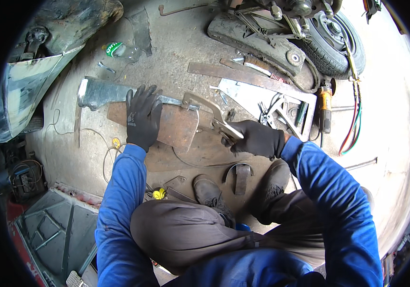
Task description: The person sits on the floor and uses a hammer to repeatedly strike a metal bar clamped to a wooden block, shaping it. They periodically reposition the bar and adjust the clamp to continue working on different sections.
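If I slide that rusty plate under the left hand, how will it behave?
The rusty plate looks like flat sheet steel, so probably stiff and heavy for its size. Lying flat, it should scrape rather than roll. Locking pliers in the right hand appear clamped on its edge, so they would likely move along with it.

Rusty matt plate; shiny, seemingly steel pliers.

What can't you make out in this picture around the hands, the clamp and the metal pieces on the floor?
Head view only:
- Clamp jaws: where the locking pliers bite the rusty plate is too small to see.
- Under the left hand, the edge where the plate meets the grey sheet-metal part is covered by the glove.
- Right hand: its fingers wrap the handles, hiding any release lever.
- Tools on the tray: too small to name.
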`<state>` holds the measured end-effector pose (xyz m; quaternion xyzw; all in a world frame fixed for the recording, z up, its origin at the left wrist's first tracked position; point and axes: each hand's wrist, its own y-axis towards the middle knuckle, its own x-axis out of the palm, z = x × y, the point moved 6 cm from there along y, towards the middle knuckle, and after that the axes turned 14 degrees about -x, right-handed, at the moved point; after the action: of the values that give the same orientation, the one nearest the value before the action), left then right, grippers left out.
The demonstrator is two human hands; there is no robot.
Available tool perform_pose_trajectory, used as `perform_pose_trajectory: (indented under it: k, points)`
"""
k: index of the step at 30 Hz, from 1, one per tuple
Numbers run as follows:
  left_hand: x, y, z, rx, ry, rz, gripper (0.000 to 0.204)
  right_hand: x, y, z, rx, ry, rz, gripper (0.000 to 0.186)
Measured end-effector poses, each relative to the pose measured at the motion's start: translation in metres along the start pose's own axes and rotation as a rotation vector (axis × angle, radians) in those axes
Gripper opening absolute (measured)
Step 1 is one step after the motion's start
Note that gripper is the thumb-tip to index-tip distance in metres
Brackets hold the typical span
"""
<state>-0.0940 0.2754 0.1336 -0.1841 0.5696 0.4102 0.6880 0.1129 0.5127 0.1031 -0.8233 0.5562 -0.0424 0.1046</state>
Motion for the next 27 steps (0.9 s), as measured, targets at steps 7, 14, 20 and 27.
perform_pose_trajectory:
  k: [7, 14, 20, 27]
  points:
    - [-0.003, 0.0, 0.003, -0.017, -0.037, -0.011, 0.03, 0.006, 0.03, -0.014, -0.136, -0.169, -0.011, 0.062]
    - [-0.003, 0.001, 0.003, -0.004, -0.022, 0.002, 0.029, -0.019, -0.015, -0.027, -0.18, -0.389, -0.083, 0.085]
    - [-0.004, 0.0, 0.005, 0.005, -0.042, 0.005, 0.029, -0.036, -0.039, -0.039, -0.173, -0.367, -0.046, 0.06]
    - [-0.002, 0.001, 0.003, 0.008, 0.003, 0.011, 0.031, -0.035, -0.035, -0.035, -0.107, -0.392, -0.067, 0.086]
